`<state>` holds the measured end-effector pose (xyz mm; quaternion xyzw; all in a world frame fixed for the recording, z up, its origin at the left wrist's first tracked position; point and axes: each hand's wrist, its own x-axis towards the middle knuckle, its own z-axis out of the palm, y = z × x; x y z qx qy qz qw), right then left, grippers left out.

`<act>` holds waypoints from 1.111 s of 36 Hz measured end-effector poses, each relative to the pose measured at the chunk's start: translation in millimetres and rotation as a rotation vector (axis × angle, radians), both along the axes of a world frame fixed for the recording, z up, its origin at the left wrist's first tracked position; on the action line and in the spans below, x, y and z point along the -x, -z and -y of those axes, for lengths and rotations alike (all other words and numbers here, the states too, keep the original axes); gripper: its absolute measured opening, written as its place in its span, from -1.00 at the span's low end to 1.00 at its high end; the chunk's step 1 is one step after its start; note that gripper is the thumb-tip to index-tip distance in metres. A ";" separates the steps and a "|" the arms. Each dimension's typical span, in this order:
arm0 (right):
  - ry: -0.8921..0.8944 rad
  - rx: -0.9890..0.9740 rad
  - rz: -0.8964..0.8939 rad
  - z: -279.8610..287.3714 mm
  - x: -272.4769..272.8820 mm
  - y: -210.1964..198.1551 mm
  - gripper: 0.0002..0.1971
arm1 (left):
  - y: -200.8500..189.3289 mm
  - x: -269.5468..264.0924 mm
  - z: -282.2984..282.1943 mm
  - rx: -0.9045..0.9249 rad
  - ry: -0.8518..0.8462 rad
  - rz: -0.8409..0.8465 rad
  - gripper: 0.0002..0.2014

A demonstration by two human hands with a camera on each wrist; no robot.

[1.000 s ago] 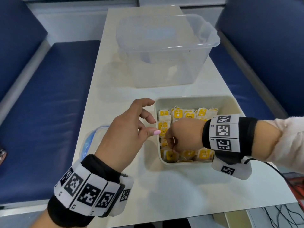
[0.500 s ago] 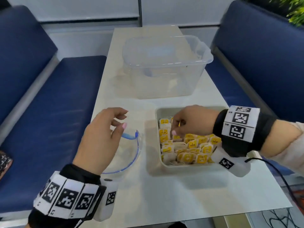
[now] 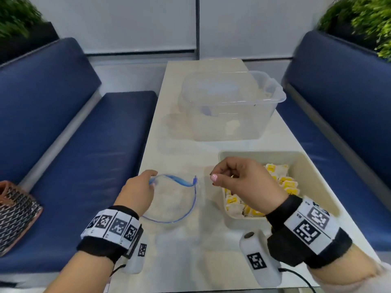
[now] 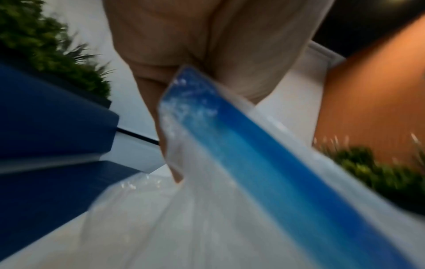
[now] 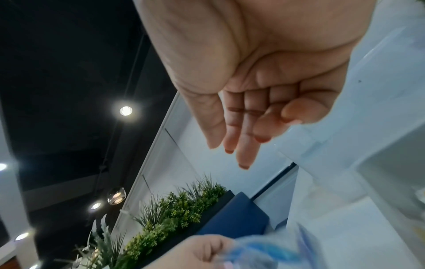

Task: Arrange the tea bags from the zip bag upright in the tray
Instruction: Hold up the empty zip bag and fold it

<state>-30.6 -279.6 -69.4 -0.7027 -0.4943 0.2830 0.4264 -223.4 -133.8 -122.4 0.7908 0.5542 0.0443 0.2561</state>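
Note:
A clear zip bag (image 3: 173, 199) with a blue zip rim lies open on the white table (image 3: 190, 261), left of the tray. My left hand (image 3: 151, 181) pinches the bag's rim at its far left; the left wrist view shows the fingers (image 4: 184, 60) on the blue strip (image 4: 253, 145). The cream tray (image 3: 300, 163) holds several yellow-tagged tea bags (image 3: 285, 183) standing in rows. My right hand (image 3: 220, 177) hovers over the tray's left edge, its fingers loosely curled. The right wrist view shows its palm and fingers (image 5: 241, 138) holding nothing.
A large clear plastic tub (image 3: 270, 102) stands at the far end of the table. Blue benches (image 3: 63, 144) run along both sides. A patterned bag (image 3: 14, 214) lies on the left bench. Plants stand behind the backrests.
My right hand has come out of the tray and moved left toward the bag. My left hand has dropped to the bag and taken hold of its rim. The head view has tilted up.

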 end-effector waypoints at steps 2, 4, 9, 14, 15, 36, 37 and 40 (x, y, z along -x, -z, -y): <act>0.045 -0.028 -0.017 2.3 2.5 3.8 -0.95 | -7.0 6.4 -5.8 0.100 -0.090 0.250 -0.62; 0.097 -0.048 -0.062 3.0 4.5 6.4 -0.90 | -15.7 13.6 -8.5 0.242 -0.171 0.479 -0.69; 0.185 -0.097 -0.139 -5.2 18.7 6.6 -0.76 | -26.1 31.5 -6.0 0.468 -0.208 0.798 -0.77; 0.184 -0.036 -0.424 -21.3 40.8 11.4 -0.17 | -29.8 34.6 -2.5 0.577 -0.182 0.898 -0.72; 0.167 -0.007 -0.516 -24.5 46.6 11.3 -0.08 | -30.5 34.6 -1.8 0.589 -0.168 0.904 -0.71; 0.212 -0.142 -0.462 -49.9 61.8 -6.1 -0.76 | -85.3 26.1 22.7 0.493 0.334 0.740 0.07; 0.211 -0.148 -0.434 -49.3 60.9 -7.0 -0.76 | -87.7 21.7 23.1 0.473 0.317 0.711 0.04; 0.213 -0.186 -0.341 -47.2 58.2 -9.3 -0.68 | -86.1 12.4 21.7 0.432 0.321 0.664 0.03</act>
